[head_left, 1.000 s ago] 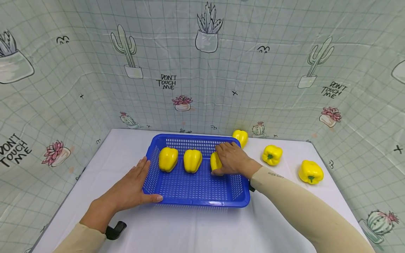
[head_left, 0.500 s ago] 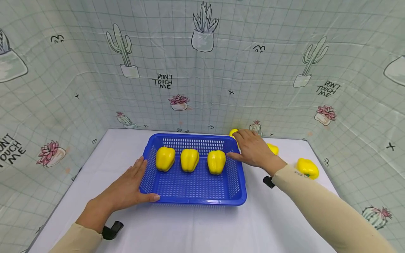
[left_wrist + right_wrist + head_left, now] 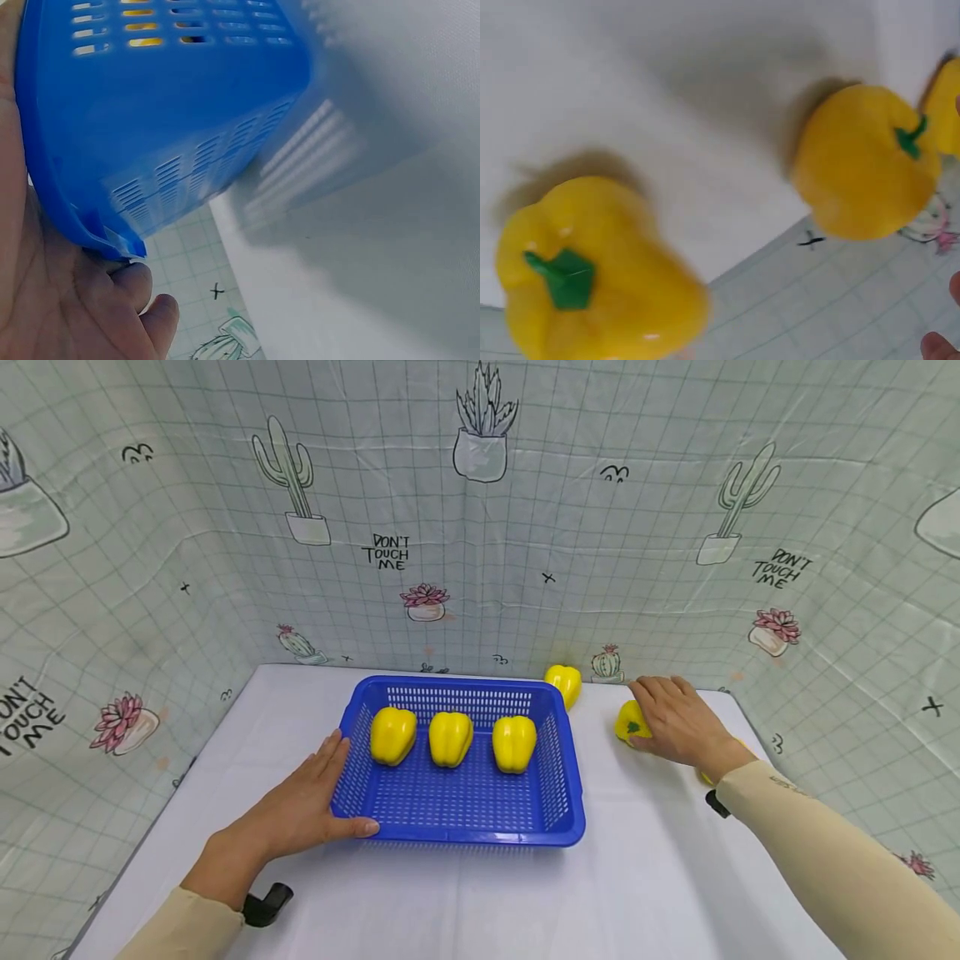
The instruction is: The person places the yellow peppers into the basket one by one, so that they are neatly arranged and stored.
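Observation:
In the head view, my left hand (image 3: 300,797) rests against the left front corner of a blue plastic basket (image 3: 457,837), fingers straight along its side and thumb on the front rim. Three yellow bell peppers stand in a row inside: the left one (image 3: 393,737), the middle one (image 3: 451,740) and the right one (image 3: 514,745). My right hand (image 3: 678,722) reaches over another yellow bell pepper (image 3: 628,723) on the table, covering part of it. In the right wrist view, parted fingertips (image 3: 939,349) show at the right edge, apart from a green-stemmed pepper (image 3: 866,161).
One more yellow bell pepper (image 3: 564,685) stands behind the basket's right back corner. Another pepper (image 3: 707,777) is mostly hidden under my right wrist. A white cloth covers the table (image 3: 465,902); a printed curtain (image 3: 525,527) hangs behind and at both sides.
My right hand has left the third pepper in the basket and moved right, past the rear pepper, to the one on the table. The left hand stays at the basket.

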`<state>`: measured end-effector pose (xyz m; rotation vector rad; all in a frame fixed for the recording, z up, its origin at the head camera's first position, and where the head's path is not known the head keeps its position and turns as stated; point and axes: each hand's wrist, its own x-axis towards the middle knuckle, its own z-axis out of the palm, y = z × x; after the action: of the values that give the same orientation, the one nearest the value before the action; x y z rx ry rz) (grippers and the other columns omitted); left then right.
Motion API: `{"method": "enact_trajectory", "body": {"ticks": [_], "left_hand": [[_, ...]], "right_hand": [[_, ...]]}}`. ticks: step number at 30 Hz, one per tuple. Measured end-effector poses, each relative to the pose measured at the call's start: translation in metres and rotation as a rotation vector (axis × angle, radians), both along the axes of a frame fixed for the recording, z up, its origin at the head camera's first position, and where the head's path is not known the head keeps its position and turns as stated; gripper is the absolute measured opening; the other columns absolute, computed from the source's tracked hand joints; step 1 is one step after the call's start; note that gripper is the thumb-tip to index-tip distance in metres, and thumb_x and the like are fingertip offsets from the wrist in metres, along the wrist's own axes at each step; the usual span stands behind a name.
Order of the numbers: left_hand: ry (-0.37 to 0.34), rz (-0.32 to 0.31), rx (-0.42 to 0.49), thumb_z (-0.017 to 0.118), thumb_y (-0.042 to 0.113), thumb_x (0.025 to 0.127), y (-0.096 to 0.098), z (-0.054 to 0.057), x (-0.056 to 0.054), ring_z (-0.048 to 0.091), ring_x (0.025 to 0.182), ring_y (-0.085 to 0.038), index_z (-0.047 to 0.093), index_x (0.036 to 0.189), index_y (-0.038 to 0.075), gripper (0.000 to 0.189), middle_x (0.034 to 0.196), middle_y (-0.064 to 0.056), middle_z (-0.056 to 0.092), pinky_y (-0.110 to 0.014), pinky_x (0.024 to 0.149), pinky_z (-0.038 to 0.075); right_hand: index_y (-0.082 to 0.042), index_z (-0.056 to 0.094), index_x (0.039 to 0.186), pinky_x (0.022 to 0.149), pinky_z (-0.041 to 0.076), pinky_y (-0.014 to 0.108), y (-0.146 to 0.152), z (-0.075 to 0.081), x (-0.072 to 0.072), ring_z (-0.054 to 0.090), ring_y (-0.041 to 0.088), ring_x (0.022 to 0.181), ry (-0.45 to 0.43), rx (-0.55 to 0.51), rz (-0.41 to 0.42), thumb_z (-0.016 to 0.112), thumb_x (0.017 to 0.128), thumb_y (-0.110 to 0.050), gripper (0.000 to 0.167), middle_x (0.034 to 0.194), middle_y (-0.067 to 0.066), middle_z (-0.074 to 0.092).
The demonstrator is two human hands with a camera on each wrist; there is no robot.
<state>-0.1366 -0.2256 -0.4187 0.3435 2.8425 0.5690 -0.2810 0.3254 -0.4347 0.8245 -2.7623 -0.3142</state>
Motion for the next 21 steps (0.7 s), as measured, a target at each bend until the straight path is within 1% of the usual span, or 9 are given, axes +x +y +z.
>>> {"method": "enact_trajectory", "body": {"ticks": [3,7,11,13,17,21], "left_hand": [[-0.008,0.003,-0.001,0.070,0.082,0.080,0.000,-0.001,0.001,0.019,0.155,-0.059,0.011,0.167,-0.004,0.136,0.176,-0.026,0.002,-0.074,0.120,0.028],[-0.009,0.005,0.002,0.070,0.082,0.080,-0.002,-0.002,0.000,0.019,0.155,-0.060,0.011,0.167,-0.003,0.135,0.176,-0.024,0.001,-0.075,0.119,0.030],[-0.003,0.006,0.003,0.068,0.084,0.080,-0.002,-0.002,-0.001,0.019,0.155,-0.060,0.010,0.168,-0.002,0.136,0.177,-0.023,0.001,-0.076,0.118,0.030],[-0.002,0.004,0.003,0.068,0.084,0.080,-0.002,-0.002,-0.001,0.019,0.155,-0.060,0.010,0.168,-0.002,0.136,0.177,-0.023,0.001,-0.075,0.118,0.030],[-0.004,0.004,0.014,0.067,0.085,0.080,-0.003,0.000,-0.001,0.018,0.155,-0.059,0.009,0.168,-0.002,0.137,0.177,-0.022,0.000,-0.075,0.119,0.029],[-0.013,0.007,0.013,0.068,0.084,0.080,-0.001,0.001,0.001,0.018,0.156,-0.059,0.009,0.168,-0.002,0.136,0.177,-0.023,0.000,-0.074,0.119,0.029]], "right_hand": [[0.006,0.044,0.150,0.121,0.032,0.068,0.011,-0.008,0.001,0.050,0.046,0.137,-0.044,0.031,-0.005,0.092,0.079,-0.045,0.100,0.147,0.027,0.053],[0.005,0.040,0.153,0.124,0.025,0.070,0.017,-0.017,0.001,0.045,0.046,0.142,-0.089,0.057,-0.017,0.094,0.079,-0.036,0.101,0.153,0.028,0.048],[0.003,0.037,0.156,0.123,0.025,0.072,0.018,-0.023,-0.001,0.044,0.046,0.145,-0.094,0.092,-0.018,0.094,0.080,-0.025,0.099,0.155,0.026,0.047],[0.003,0.038,0.156,0.122,0.027,0.072,0.018,-0.026,-0.002,0.044,0.045,0.145,-0.088,0.109,-0.015,0.091,0.082,-0.021,0.094,0.156,0.025,0.047],[0.002,0.038,0.157,0.122,0.029,0.071,0.017,-0.027,-0.004,0.045,0.043,0.145,-0.082,0.134,-0.016,0.079,0.091,-0.014,0.080,0.157,0.023,0.047],[0.001,0.039,0.158,0.122,0.030,0.070,0.016,-0.030,-0.005,0.046,0.042,0.145,-0.080,0.145,-0.008,0.072,0.097,-0.012,0.071,0.158,0.022,0.047]]}}
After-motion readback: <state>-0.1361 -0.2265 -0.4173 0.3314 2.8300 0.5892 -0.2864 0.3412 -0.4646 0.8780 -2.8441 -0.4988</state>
